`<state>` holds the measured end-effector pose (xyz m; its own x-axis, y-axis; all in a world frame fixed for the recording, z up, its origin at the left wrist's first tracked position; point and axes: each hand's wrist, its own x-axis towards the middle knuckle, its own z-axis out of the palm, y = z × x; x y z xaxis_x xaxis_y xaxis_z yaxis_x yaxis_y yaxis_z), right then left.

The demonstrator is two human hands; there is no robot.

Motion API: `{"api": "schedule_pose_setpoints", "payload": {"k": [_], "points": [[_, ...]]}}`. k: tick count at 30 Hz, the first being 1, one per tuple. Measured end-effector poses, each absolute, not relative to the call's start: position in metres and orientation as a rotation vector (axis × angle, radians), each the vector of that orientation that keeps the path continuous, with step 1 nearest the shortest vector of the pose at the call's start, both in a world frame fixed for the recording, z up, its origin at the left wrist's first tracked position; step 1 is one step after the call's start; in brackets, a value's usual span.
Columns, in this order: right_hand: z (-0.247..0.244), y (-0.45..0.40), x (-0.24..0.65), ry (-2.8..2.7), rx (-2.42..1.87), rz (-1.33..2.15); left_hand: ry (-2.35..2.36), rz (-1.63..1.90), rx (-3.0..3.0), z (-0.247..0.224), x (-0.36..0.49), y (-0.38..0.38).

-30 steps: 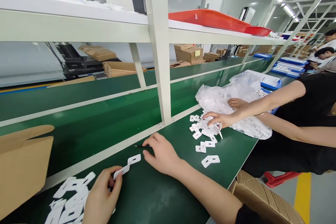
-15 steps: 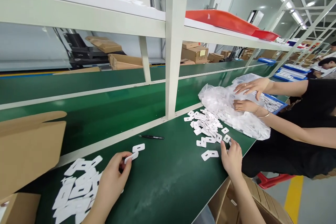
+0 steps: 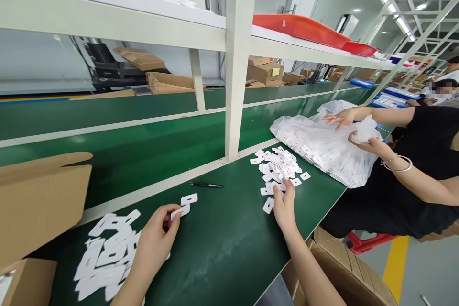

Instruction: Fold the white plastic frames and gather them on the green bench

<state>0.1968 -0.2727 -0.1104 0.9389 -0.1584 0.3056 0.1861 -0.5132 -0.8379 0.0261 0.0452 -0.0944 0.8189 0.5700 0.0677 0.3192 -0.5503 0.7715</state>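
Note:
My left hand [image 3: 158,232] pinches a small white rounded plate with a slot [image 3: 180,211] between thumb and fingers, just over the green table. A second white slotted plate [image 3: 189,199] lies right beyond it. To the left, and partly behind that forearm, is a loose heap of white plates [image 3: 109,258]. My right hand [image 3: 285,208] is at the near edge of another heap of white plates [image 3: 278,165], thumb and fingers apart around the pieces there. One white plate [image 3: 268,205] lies beside its thumb.
Black tweezers [image 3: 206,185] lie between the heaps. A white post [image 3: 236,62] rises from the table's back rail. At right, a co-worker's hands [image 3: 373,146] handle a large clear bag [image 3: 322,141]. Cardboard boxes [image 3: 28,282] stand at lower left; another cardboard box [image 3: 344,267] is below the table edge.
My right hand has moved left along the heap, and loose plates near it have shifted or gone from view. My left hand barely moved. The co-worker's nearer hand has lifted crumpled clear plastic.

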Motion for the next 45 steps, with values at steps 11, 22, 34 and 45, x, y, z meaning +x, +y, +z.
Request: {"api": "schedule_pose_setpoints", "payload": {"k": [11, 22, 34, 45], "points": [[-0.088, -0.333, 0.234, 0.059, -2.176, -0.618, 0.652, 0.412, 2.212, -0.094, 0.026, 0.046], [-0.102, -0.347, 0.305, 0.001, -2.429, -0.424, 0.618, 0.469, 2.393, -0.099, 0.022, 0.053], [-0.093, -0.334, 0.288, 0.057, -2.39, -0.557, 0.963, 0.562, 2.808, -0.089, 0.015, 0.063], [-0.086, -0.337, 0.288, 0.177, -2.325, -0.512, 0.609, 0.748, 2.815, -0.084, 0.022, 0.051]]}}
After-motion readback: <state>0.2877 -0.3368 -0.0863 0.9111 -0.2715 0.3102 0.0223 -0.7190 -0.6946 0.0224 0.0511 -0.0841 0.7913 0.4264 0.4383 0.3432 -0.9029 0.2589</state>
